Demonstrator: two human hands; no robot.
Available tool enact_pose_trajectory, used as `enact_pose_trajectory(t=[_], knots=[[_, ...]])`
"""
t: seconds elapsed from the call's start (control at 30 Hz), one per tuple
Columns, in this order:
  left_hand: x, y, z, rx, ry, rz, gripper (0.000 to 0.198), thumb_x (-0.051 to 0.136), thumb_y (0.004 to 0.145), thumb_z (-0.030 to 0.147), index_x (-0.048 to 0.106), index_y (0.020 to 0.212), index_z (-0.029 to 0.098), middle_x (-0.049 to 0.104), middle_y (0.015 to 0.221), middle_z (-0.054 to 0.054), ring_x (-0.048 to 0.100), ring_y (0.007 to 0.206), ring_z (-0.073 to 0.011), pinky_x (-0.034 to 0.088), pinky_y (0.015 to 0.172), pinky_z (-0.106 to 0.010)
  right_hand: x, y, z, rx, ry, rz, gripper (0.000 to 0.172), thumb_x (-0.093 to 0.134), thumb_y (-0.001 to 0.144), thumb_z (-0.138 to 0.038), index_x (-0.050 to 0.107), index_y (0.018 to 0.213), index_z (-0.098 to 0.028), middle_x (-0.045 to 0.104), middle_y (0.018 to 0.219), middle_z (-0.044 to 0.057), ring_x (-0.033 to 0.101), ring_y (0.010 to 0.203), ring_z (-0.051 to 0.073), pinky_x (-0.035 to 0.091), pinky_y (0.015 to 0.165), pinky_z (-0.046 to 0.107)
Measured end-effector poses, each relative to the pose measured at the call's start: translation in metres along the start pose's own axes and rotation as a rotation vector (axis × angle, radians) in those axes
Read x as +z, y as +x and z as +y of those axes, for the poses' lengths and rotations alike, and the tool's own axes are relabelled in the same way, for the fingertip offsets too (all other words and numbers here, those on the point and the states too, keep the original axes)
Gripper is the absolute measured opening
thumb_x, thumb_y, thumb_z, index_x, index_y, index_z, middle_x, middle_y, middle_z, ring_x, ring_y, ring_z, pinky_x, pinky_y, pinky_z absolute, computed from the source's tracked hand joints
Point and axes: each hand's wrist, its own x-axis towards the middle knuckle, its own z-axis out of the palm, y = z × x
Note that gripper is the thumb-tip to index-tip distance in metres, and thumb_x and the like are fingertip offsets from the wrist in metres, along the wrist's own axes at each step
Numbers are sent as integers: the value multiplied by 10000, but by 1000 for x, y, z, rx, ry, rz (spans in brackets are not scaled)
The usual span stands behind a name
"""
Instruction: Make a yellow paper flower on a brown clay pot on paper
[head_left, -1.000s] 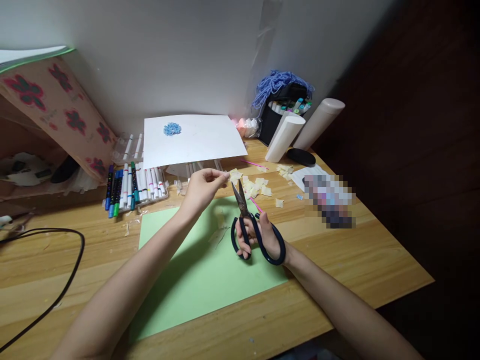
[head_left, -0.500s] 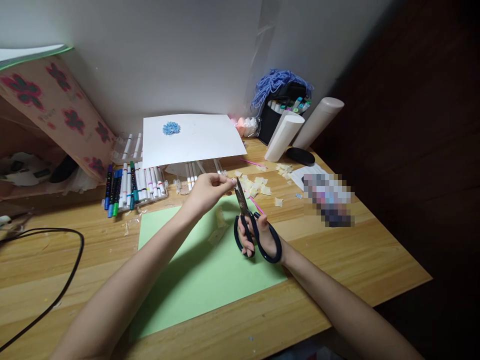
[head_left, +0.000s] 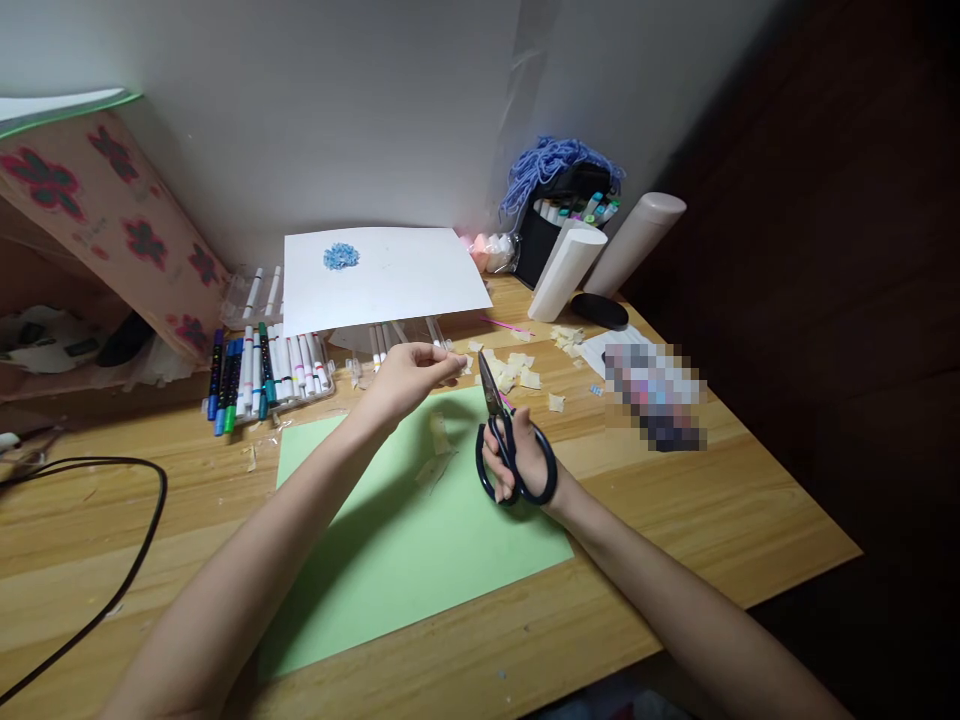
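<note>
My right hand (head_left: 523,455) is wrapped through the black handles of a pair of scissors (head_left: 493,388), whose blades point up and away from me. My left hand (head_left: 415,378) is closed in a pinch, just left of the blade tips; what sits between its fingertips is too small to make out. Under both hands lies a green sheet of paper (head_left: 427,560), with a few pale yellowish scraps (head_left: 439,435) on it. More torn yellowish pieces (head_left: 512,370) are heaped on the wooden table just beyond the scissors.
A white sheet (head_left: 397,280) with a blue patch rests over marker cases at the back. Several markers (head_left: 262,375) lie at left, near a black cable (head_left: 161,500). At back right stand a black pen holder (head_left: 534,250), a white bottle (head_left: 568,270) and a taller bottle (head_left: 637,245).
The scissors have drawn slightly away from my left fingertips, and their blades look closer together. My left hand has shifted a little to the left, still pinching.
</note>
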Motion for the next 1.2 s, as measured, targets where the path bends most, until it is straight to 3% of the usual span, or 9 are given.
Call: enact_pose_trajectory(t=[0.07,0.2,0.37,0.57,0.77,0.87,1.0,1.1,1.2], knots=[[-5,2,-2,2,81,-4,333,696,630,454,665,709,132,676,715,-62,596,672,-152,431,671,-269,-4,0,-9,79,150,-19,739,222,570,-911,416,597,-199,339,318,-91,319,256,66,370,330,207],[-14,3,-6,20,432,62,206,649,664,357,665,600,163,676,637,-73,598,631,-195,387,601,-280,-11,-1,-26,191,335,-127,816,114,634,-886,507,666,-171,460,460,-24,483,434,116,457,529,279],[-19,1,-12,54,697,2,92,602,647,223,691,642,203,696,682,-70,618,668,-225,390,589,-277,-9,-6,-29,55,273,-143,809,106,680,-854,548,726,-178,479,502,-3,477,474,151,454,588,336],[-17,-4,-11,7,990,37,220,648,612,239,704,824,229,706,898,-95,619,835,-302,402,630,-313,-4,-9,-29,-9,205,-95,762,143,696,-842,536,715,-189,481,494,-3,461,451,150,465,579,344],[-2,-6,-15,8,1000,-160,192,676,589,261,679,770,196,692,853,-94,606,747,-253,377,591,-278,-5,-8,-29,-12,198,-93,745,151,712,-829,525,694,-185,480,487,0,465,455,149,468,581,341],[2,-4,-21,-12,915,-189,175,669,564,207,657,738,192,680,789,-76,586,687,-215,351,548,-252,-6,-8,-28,-13,193,-97,741,157,714,-828,526,696,-185,483,489,0,475,460,153,468,585,341],[-4,-1,-21,-3,740,-232,106,641,601,239,565,547,189,597,596,-25,489,545,-154,291,498,-243,-5,-9,-28,-14,183,-91,743,158,700,-839,516,690,-187,480,471,-7,479,445,154,470,608,354],[-10,1,-15,25,551,-196,283,643,636,318,465,458,187,444,464,26,361,459,-111,235,479,-246,-2,-10,-28,-27,123,-75,748,144,693,-845,501,699,-187,506,479,-1,518,471,164,469,643,357],[-12,3,-7,40,356,-70,331,655,647,434,496,509,179,413,484,45,334,466,-95,228,491,-241,1,-12,-26,-34,10,-81,764,162,663,-864,497,738,-182,554,518,18,569,529,183,462,666,353]])
